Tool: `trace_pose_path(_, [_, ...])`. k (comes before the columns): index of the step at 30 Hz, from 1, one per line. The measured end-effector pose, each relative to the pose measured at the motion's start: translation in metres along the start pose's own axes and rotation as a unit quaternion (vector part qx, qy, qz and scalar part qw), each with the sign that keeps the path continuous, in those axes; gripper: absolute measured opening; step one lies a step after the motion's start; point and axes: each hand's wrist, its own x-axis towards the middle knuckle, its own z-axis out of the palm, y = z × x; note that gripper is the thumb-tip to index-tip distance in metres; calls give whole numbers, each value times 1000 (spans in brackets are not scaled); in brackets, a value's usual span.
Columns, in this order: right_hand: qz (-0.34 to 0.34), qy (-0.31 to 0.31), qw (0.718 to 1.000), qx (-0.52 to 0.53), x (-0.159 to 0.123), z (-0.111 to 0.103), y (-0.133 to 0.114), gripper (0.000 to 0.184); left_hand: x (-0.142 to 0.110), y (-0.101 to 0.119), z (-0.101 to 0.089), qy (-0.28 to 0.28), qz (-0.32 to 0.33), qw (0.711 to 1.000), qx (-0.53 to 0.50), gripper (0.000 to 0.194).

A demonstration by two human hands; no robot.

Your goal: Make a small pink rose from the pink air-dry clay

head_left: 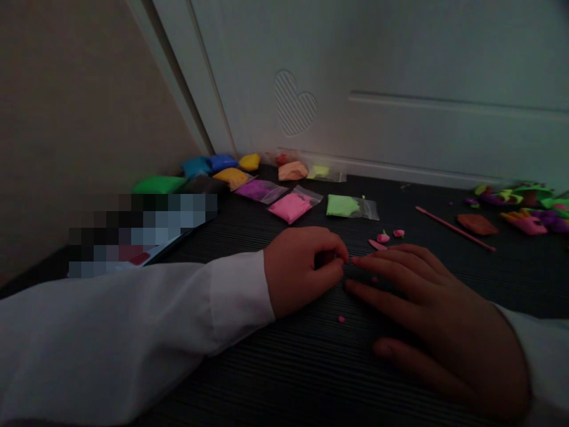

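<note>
My left hand (306, 270) rests on the dark table with thumb and forefinger curled into a pinch. Whatever may be between its fingertips is too small to make out. Palm down, my right hand (431, 308) lies with fingers spread, its fingertips close to the left ones. A small pink clay ball (341, 319) sits on the table between the two hands, and another pink bit (374, 279) shows between the right fingers. Just beyond the right fingers lie a pink clay bud (383, 237), a second bud (399, 233) and a flat pink pointed piece (377, 244).
Behind the hands are bags of coloured clay, including pink (291, 206), light green (343, 206) and purple (256, 190). A thin pink stick (456, 228), a brown lump (476, 224) and clay figures (527, 219) lie right. A blurred-out device (178, 228) stands left; a white panel (400, 130) rises behind.
</note>
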Motion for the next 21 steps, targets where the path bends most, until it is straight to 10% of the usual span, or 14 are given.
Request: trace_pose_path(21, [-19,19,1000,16,0,0,-1,34,0,0,0,2,5,1000,7,15])
